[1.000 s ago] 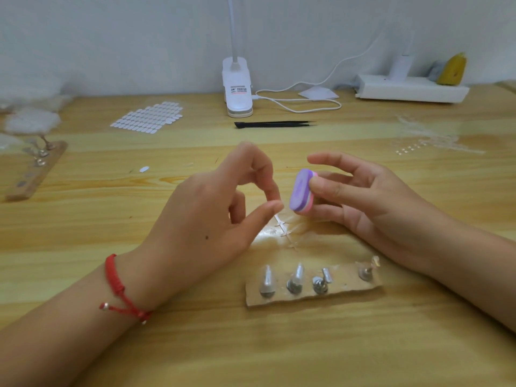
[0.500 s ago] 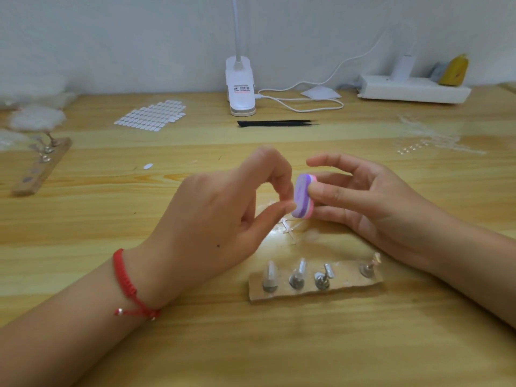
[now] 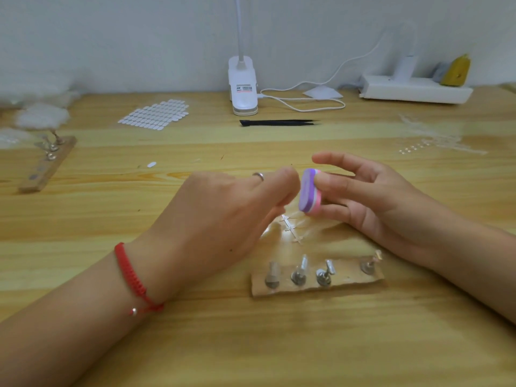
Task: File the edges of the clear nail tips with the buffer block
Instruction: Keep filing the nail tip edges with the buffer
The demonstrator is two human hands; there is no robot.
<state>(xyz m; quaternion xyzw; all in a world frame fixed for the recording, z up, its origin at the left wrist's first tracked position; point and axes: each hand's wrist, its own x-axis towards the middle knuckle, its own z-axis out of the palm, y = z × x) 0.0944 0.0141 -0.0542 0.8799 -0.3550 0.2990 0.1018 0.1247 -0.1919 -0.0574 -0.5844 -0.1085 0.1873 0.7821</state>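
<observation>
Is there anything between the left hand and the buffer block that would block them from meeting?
Nothing visible does. The left hand has its curled fingers right beside the purple face of the buffer block, which the right hand holds. Whether the left fingers pinch a nail tip cannot be told: the spot is blurred.

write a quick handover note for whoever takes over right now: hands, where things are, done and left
Left hand: fingertips curled and bunched against the purple face of the buffer block. The view is blurred, so a clear nail tip in its grip cannot be confirmed.
Right hand: holds the buffer block on edge between thumb and fingers.
Cardboard strip with four metal stands lies near the hands; sheet of small pale ovals at back left.
Done: cannot tell how many tips are filed.
Left: likely finish this edge, then the rest.
</observation>
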